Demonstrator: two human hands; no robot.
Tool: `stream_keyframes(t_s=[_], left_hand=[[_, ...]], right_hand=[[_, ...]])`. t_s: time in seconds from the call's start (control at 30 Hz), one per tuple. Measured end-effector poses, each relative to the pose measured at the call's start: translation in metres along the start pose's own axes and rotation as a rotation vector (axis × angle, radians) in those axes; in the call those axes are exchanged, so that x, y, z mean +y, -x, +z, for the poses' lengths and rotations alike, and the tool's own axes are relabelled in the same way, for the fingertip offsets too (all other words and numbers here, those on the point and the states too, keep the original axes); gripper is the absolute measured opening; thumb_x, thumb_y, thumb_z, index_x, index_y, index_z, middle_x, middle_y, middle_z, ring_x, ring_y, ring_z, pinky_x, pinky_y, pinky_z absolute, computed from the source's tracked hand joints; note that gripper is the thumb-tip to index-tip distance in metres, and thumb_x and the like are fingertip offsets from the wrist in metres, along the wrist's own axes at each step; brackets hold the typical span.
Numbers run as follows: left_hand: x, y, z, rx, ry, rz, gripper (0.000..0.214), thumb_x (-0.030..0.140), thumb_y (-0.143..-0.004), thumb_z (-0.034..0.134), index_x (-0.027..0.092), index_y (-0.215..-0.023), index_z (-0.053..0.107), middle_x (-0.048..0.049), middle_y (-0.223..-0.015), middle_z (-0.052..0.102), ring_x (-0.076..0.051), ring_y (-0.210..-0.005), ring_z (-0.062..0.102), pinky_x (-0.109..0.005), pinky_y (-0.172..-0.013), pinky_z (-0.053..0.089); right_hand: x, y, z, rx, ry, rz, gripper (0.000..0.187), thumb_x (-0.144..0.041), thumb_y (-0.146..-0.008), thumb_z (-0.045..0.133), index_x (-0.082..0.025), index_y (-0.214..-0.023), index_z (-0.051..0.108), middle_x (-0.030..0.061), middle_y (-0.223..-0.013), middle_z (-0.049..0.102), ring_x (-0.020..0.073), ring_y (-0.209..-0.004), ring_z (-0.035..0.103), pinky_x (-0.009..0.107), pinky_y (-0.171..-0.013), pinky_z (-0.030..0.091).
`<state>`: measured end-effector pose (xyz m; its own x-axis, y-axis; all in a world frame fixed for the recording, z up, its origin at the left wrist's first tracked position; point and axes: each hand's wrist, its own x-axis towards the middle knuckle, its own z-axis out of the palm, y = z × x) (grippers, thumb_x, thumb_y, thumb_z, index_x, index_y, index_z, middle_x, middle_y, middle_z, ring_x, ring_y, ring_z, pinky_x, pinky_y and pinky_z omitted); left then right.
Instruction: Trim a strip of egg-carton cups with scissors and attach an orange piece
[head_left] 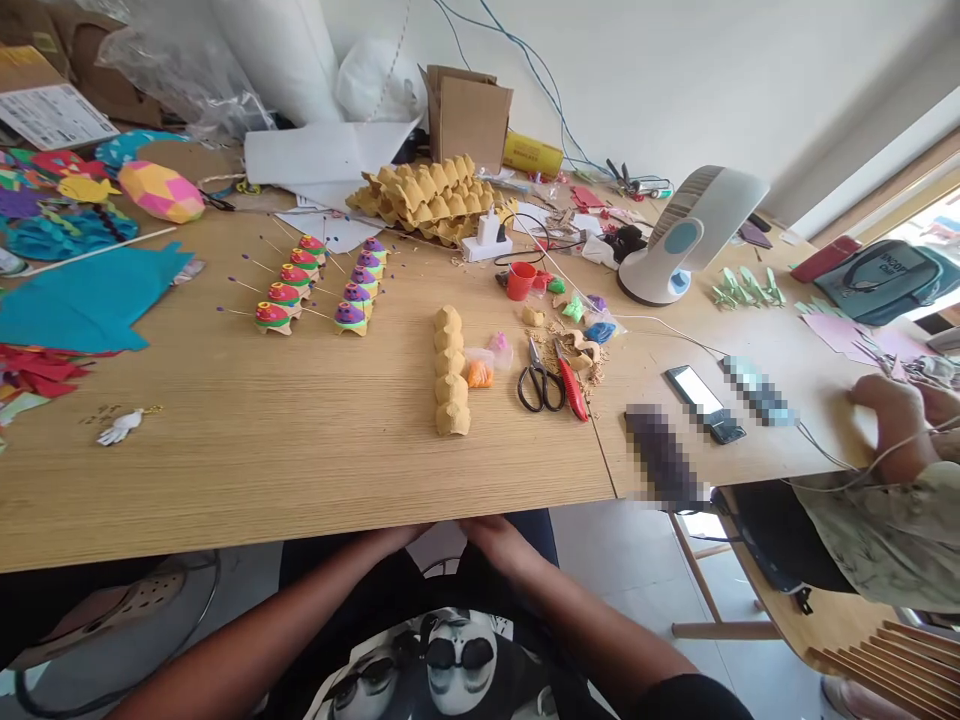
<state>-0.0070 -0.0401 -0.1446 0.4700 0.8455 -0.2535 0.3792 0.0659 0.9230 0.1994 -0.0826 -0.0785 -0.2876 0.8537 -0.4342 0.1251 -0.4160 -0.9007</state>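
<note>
Both hands rest low at the table's front edge, over my lap. Only the wrist and back of my left hand [401,538] show; the tabletop hides its fingers. My right hand [491,543] is likewise cut off by the edge, fingers out of sight. Nearest to them on the table lies a bare egg-carton strip [451,372], bumps up. Beside it sit a small bag of orange clay [480,370], black-handled scissors [540,385] and a red-handled cutting tool [572,385]. Further left stand two painted carton caterpillars, one red and green [285,290], one purple and yellow [361,285].
Stacked egg cartons [431,200], a power strip [487,245] and a red cup [520,281] are towards the back. A white fan [686,240] and phones [705,403] stand right. Another person's hand [889,400] is at far right. Blue felt [90,290] lies left.
</note>
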Motion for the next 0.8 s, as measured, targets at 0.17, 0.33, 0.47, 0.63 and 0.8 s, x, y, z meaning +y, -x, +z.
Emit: stream_keyframes(t_s=[0.17,0.33,0.47,0.63,0.8], left_hand=[[0.026,0.063,-0.016,-0.181,-0.043,-0.061,0.052,0.061,-0.102,0.053,0.032,-0.14,0.073,-0.0051,-0.151,0.068,-0.034,-0.143,0.06,-0.057,-0.126,0.042],[0.118,0.1,-0.054,-0.341,-0.237,0.032,0.047,0.05,-0.106,0.054,0.044,-0.152,0.061,0.0007,-0.153,0.066,-0.026,-0.14,0.064,-0.045,-0.123,0.047],[0.172,0.091,-0.091,-0.11,-0.397,0.226,0.048,0.045,-0.104,0.06,0.048,-0.152,0.06,0.0025,-0.146,0.071,-0.024,-0.125,0.072,-0.039,-0.113,0.055],[0.197,0.024,-0.127,0.402,-0.379,0.389,0.041,0.043,-0.101,0.062,0.032,-0.14,0.07,-0.0058,-0.133,0.076,-0.025,-0.113,0.073,-0.035,-0.089,0.062],[0.188,-0.058,-0.131,0.629,-0.346,0.522,0.032,0.032,-0.098,0.062,0.023,-0.126,0.073,-0.0091,-0.127,0.075,-0.025,-0.115,0.069,-0.04,-0.099,0.058]], right_hand=[[-0.074,0.07,-0.053,-0.314,0.502,-0.318,0.027,-0.037,-0.101,0.063,-0.027,-0.118,0.081,0.0069,-0.118,0.082,0.0244,-0.11,0.076,0.039,-0.099,0.058],[-0.173,0.008,-0.069,0.29,0.973,-0.465,0.039,-0.042,-0.104,0.059,-0.023,-0.136,0.071,0.0142,-0.124,0.077,0.0299,-0.112,0.073,0.043,-0.097,0.056],[-0.206,-0.076,-0.053,0.345,1.297,-0.107,0.063,-0.045,-0.105,0.054,-0.021,-0.162,0.045,0.0193,-0.132,0.074,0.037,-0.119,0.072,0.046,-0.092,0.057],[-0.205,-0.118,-0.041,0.356,1.344,0.003,0.051,-0.044,-0.104,0.052,-0.018,-0.147,0.055,0.0202,-0.136,0.073,0.0337,-0.124,0.071,0.042,-0.095,0.057],[-0.197,-0.119,-0.048,0.347,1.307,-0.053,0.04,-0.037,-0.103,0.048,-0.024,-0.139,0.062,0.0153,-0.138,0.071,0.0319,-0.123,0.071,0.042,-0.097,0.056]])
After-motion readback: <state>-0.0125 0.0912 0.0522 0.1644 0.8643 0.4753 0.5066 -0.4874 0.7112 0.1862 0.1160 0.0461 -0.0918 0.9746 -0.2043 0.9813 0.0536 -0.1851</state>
